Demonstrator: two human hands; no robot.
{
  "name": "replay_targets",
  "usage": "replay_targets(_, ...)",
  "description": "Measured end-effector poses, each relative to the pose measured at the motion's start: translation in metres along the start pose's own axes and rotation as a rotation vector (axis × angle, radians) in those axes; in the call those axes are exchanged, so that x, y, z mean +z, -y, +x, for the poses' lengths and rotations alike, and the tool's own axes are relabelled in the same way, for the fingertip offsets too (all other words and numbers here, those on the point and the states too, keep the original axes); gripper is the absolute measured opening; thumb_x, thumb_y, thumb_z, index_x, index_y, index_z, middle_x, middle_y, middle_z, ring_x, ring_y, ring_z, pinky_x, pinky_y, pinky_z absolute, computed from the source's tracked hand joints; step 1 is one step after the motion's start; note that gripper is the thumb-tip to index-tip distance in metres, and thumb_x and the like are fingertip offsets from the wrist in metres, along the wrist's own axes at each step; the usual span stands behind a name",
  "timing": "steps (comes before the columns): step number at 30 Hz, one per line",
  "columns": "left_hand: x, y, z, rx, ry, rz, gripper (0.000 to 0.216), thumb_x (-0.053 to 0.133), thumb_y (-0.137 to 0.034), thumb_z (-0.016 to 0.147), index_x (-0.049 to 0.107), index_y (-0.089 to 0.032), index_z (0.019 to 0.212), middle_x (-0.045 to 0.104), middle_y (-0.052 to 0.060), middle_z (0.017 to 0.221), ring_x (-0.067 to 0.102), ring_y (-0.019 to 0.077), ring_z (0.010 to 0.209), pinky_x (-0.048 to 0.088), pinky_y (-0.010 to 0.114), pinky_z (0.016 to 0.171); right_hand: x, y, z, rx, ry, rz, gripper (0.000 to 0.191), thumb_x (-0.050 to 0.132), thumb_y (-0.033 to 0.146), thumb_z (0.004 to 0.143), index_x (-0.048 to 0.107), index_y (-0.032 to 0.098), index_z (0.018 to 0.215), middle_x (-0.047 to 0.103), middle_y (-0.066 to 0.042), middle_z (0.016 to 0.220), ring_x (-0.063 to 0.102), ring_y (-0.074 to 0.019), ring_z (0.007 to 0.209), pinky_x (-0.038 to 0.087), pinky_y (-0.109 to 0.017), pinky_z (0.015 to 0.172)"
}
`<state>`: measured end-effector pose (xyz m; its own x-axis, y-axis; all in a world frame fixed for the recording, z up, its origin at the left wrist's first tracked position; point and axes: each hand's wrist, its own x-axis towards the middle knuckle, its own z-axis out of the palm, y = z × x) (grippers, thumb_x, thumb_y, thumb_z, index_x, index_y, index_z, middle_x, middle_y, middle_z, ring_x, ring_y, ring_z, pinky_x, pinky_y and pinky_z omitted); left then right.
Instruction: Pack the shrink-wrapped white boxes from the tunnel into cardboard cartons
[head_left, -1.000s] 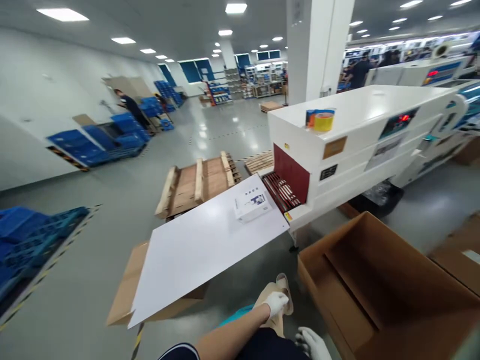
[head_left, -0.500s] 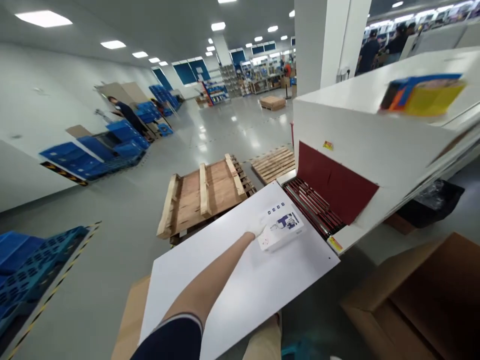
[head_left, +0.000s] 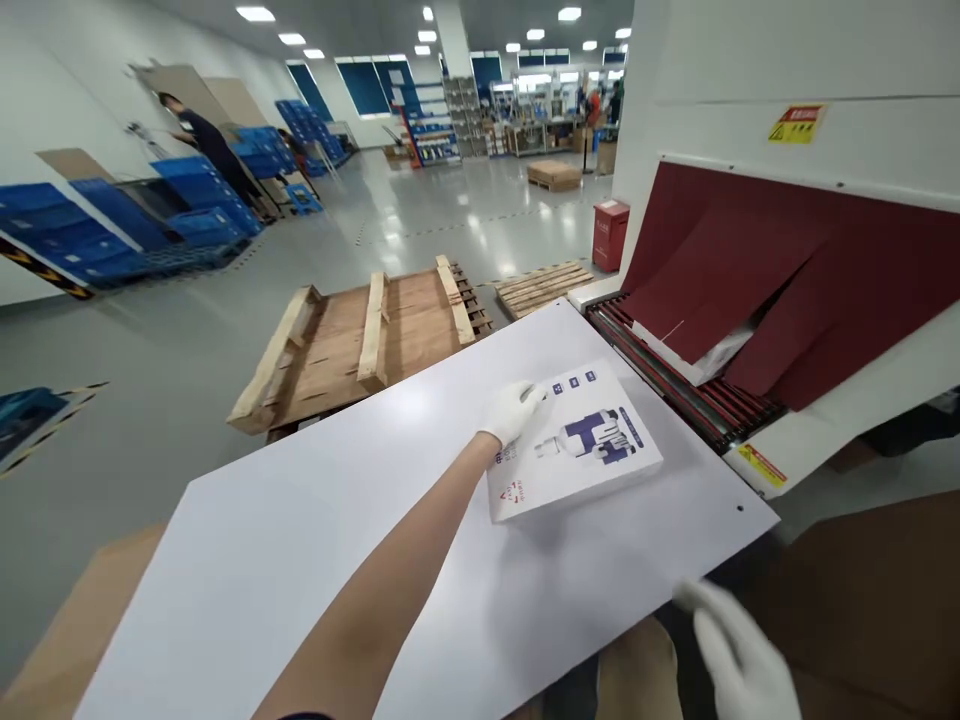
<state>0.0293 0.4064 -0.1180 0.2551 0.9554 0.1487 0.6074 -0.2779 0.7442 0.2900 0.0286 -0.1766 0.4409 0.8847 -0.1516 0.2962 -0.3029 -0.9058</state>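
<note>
A white product box point(head_left: 577, 445) with a blue printed picture lies flat on the white board point(head_left: 360, 560). My left hand point(head_left: 512, 410), in a white glove, rests its fingers on the box's far left edge. My right hand point(head_left: 739, 655), also gloved, hangs low at the front right with fingers apart and nothing in it. Just right of the box, a second wrapped box point(head_left: 701, 358) comes out on rollers point(head_left: 679, 385) from under the dark red curtain flaps point(head_left: 795, 280) of the white tunnel machine point(head_left: 787, 80).
Wooden pallets point(head_left: 360, 335) lie on the grey floor beyond the board. Blue crates point(head_left: 112, 225) line the left wall, where another person point(head_left: 202, 140) stands. A brown cardboard box point(head_left: 862, 590) sits at the front right. A red bin point(head_left: 609, 232) stands by the machine.
My head has moved closer to the board and machine. My left hand reached out and settled on the box. My right hand has come into view. A second box shows under the curtain.
</note>
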Motion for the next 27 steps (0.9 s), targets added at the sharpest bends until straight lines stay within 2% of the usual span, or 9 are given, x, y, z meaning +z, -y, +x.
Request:
replay_targets(3,-0.017,0.012,-0.067,-0.005,-0.069,-0.136,0.033,0.067,-0.051,0.092,0.078,-0.023,0.107,0.076,0.007,0.119,0.064,0.0282,0.121,0.042,0.038,0.115,0.011,0.027,0.031,-0.269,-0.206,0.070,0.049,0.055,0.057,0.098,0.069,0.026,0.134,0.065,-0.009,0.144,0.059,-0.0316,0.136,0.044,-0.052,0.122)
replay_targets(7,-0.046,0.019,-0.195,-0.148,-0.375,-0.334,0.047,0.051,-0.044,0.101,0.061,-0.016,0.138,0.055,0.013,0.155,0.037,0.0284,0.153,0.020,0.044,0.133,0.047,0.033,0.038,-0.308,0.012,0.377,0.074,0.048,0.069,0.100,0.053,0.019,0.154,0.050,-0.013,0.161,0.046,-0.0294,0.149,0.033,-0.049,0.129)
replay_targets(9,-0.040,0.025,-0.263,-0.245,-0.416,-0.456,0.055,0.034,-0.044,0.106,0.054,-0.011,0.145,0.050,0.019,0.158,0.039,0.0329,0.153,0.027,0.053,0.131,0.068,0.029,0.030,-0.282,0.109,0.484,0.088,0.048,0.077,0.096,0.044,0.016,0.160,0.038,-0.013,0.168,0.035,-0.0278,0.157,0.026,-0.045,0.132)
replay_targets(11,-0.019,0.034,-0.318,-0.271,-0.307,-0.632,0.059,0.030,-0.047,0.106,0.059,-0.009,0.140,0.066,0.021,0.139,0.062,0.0331,0.133,0.049,0.051,0.118,0.088,0.027,0.015,-0.277,0.135,0.534,0.093,0.051,0.078,0.095,0.042,0.013,0.161,0.034,-0.014,0.170,0.029,-0.0261,0.159,0.021,-0.039,0.133)
replay_targets(13,0.003,0.044,-0.352,-0.417,-0.385,-1.066,0.062,0.034,-0.054,0.105,0.062,-0.010,0.140,0.069,0.020,0.135,0.065,0.0327,0.129,0.051,0.049,0.116,0.107,0.027,-0.006,-0.287,0.115,0.548,0.090,0.055,0.075,0.095,0.047,0.013,0.159,0.039,-0.014,0.167,0.031,-0.0251,0.158,0.019,-0.036,0.133)
replay_targets(15,0.010,0.047,-0.372,-0.529,-0.468,-1.276,0.063,0.039,-0.057,0.104,0.063,-0.010,0.140,0.068,0.019,0.138,0.063,0.0328,0.132,0.048,0.048,0.119,0.125,0.027,-0.031,-0.290,0.065,0.550,0.086,0.059,0.073,0.093,0.052,0.014,0.155,0.045,-0.013,0.164,0.034,-0.0261,0.157,0.019,-0.038,0.134)
replay_targets(18,-0.015,0.037,-0.400,-0.417,-0.515,-1.149,0.061,0.046,-0.056,0.103,0.062,-0.013,0.142,0.062,0.016,0.147,0.056,0.0314,0.140,0.041,0.046,0.125,0.148,0.021,-0.068,-0.198,0.010,0.687,0.081,0.062,0.072,0.090,0.060,0.015,0.148,0.057,-0.011,0.154,0.045,-0.0291,0.150,0.030,-0.047,0.131)
replay_targets(22,-0.074,0.011,-0.454,-0.185,-0.532,-0.639,0.060,0.050,-0.051,0.105,0.044,-0.028,0.160,0.043,0.004,0.166,0.035,0.0243,0.156,0.029,0.040,0.133,0.172,0.011,-0.110,0.009,0.107,0.955,0.065,0.059,0.065,0.091,0.068,0.022,0.139,0.072,-0.005,0.135,0.060,-0.0276,0.137,0.046,-0.048,0.122)
replay_targets(27,-0.100,0.002,-0.510,-0.070,-0.654,-0.184,0.058,0.051,-0.035,0.105,0.040,-0.031,0.162,0.042,0.003,0.166,0.035,0.0272,0.156,0.033,0.045,0.131,0.195,0.008,-0.152,0.202,0.265,1.130,0.058,0.057,0.063,0.092,0.070,0.027,0.135,0.070,-0.005,0.138,0.058,-0.0288,0.140,0.043,-0.053,0.123)
